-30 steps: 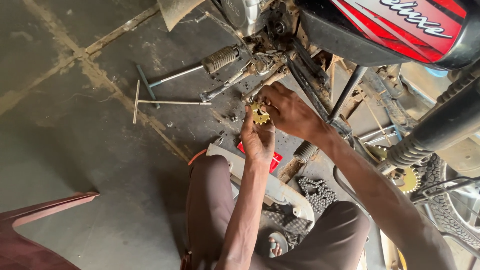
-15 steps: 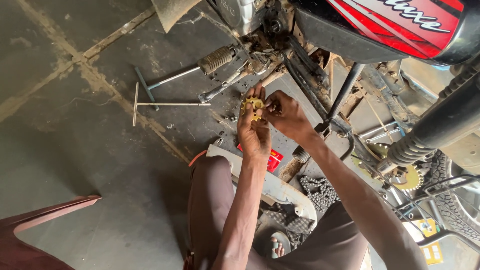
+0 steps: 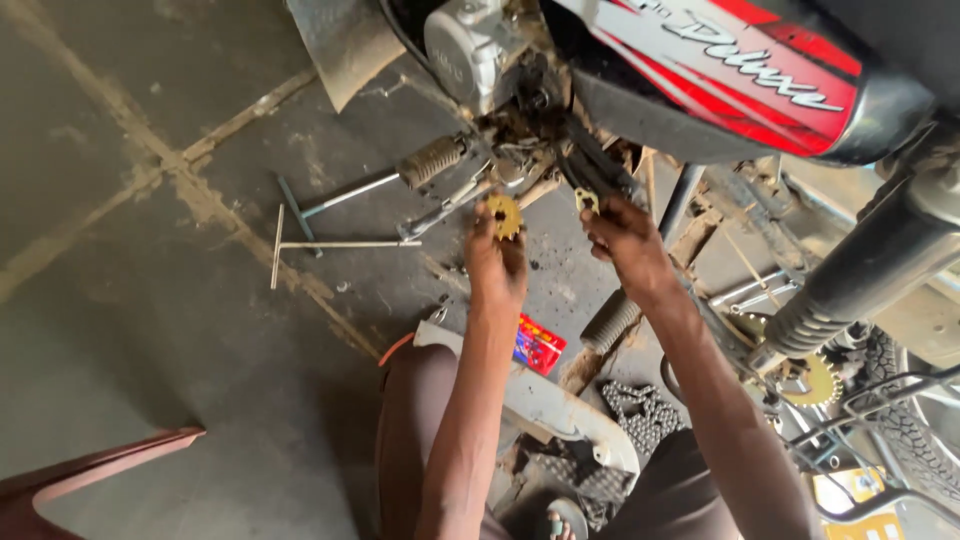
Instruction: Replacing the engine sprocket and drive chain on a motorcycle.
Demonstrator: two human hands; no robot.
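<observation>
Now both hands are closed — left hand [image 3: 497, 262] pinching a small sprocket [image 3: 504, 215], right hand [image 3: 622, 243] a metal clip [image 3: 586, 201].

Small red rectangular packet [image 3: 539, 344] on the floor; red-and-white striped decal [image 3: 745, 62] on the motorcycle's black side panel.

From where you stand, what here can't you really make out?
- Small metal piece at the right hand, head view: too small to identify.
- Engine mount behind the gold sprocket in the left hand: dark and cluttered.
- Rear wheel: cut off by the right edge.
- Chain on the floor: partly hidden by the right arm.
</observation>
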